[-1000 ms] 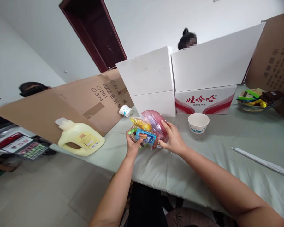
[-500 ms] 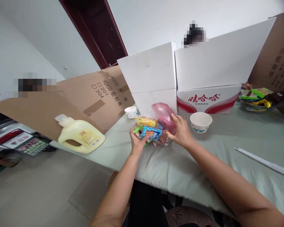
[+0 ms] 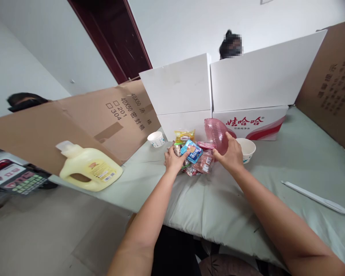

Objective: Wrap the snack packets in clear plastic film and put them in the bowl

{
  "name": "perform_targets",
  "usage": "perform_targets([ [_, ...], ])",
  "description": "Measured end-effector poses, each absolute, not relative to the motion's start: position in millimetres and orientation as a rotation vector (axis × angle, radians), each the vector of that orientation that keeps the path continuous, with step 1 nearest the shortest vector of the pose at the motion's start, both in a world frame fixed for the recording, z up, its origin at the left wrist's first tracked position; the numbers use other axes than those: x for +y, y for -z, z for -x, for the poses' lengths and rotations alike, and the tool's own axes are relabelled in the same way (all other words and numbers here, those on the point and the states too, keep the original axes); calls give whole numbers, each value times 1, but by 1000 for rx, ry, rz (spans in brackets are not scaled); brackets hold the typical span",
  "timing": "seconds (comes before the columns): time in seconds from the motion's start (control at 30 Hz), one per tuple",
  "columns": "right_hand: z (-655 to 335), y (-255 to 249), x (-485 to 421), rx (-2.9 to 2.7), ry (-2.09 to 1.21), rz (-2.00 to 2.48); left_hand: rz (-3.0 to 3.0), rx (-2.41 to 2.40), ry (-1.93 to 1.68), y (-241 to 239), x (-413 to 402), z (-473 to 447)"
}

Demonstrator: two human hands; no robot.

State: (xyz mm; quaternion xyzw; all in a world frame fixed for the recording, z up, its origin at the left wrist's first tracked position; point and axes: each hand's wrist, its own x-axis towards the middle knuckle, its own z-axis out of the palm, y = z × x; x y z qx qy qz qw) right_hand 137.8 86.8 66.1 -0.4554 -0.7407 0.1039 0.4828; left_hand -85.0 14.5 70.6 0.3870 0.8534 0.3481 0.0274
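Note:
My right hand (image 3: 230,154) grips a pink translucent ribbed bowl (image 3: 215,134), which is tipped up on its side with its opening hidden from me. Just left of the bowl, a pile of wrapped snacks lies on the cloth-covered table (image 3: 264,184). My left hand (image 3: 176,158) curls around the pile's left side, its thumb on a blue snack packet (image 3: 192,151). A yellow-wrapped snack (image 3: 184,136) sits at the back, and a reddish-brown packet (image 3: 204,163) lies at the front right. Fingers hide part of the pile.
Paper bowls stand on both sides, one left (image 3: 156,139) and one right (image 3: 248,149). White boxes (image 3: 178,90) wall off the back. A yellow detergent bottle (image 3: 92,168) leans at left by brown cardboard (image 3: 103,119). A white strip-like tool (image 3: 314,197) lies right. People's heads show behind the partitions.
The pink bowl has moved right, away from the snacks, and now partly overlaps the right paper bowl in view. The snack-filled clear bowl and another person's hand at far right are gone.

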Motion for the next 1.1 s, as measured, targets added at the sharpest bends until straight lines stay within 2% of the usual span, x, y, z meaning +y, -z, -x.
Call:
perform_targets([
  [0.13,-132,-67,75,-1856,-410,1061,-1149,2712,-978,-75,4,91],
  [0.4,-117,-64,52,-1951,-477,859,-1055,2805,-923,-77,-23,115],
  [0.53,-119,-64,58,-1911,-386,863,-1597,2815,-894,-80,-19,114],
  [0.63,-124,-65,66,-1885,-277,910,-1896,2643,-626,-85,-6,113],
  [0.77,-134,-70,78,-1858,-198,1001,-1789,2642,-436,-90,12,114],
  [0.93,-154,-84,94,-1703,-296,1212,-1768,2663,-404,-90,14,114],
  [1.1,-177,-98,104,-1611,-465,1377,-1727,2765,-528,-91,9,106],
])
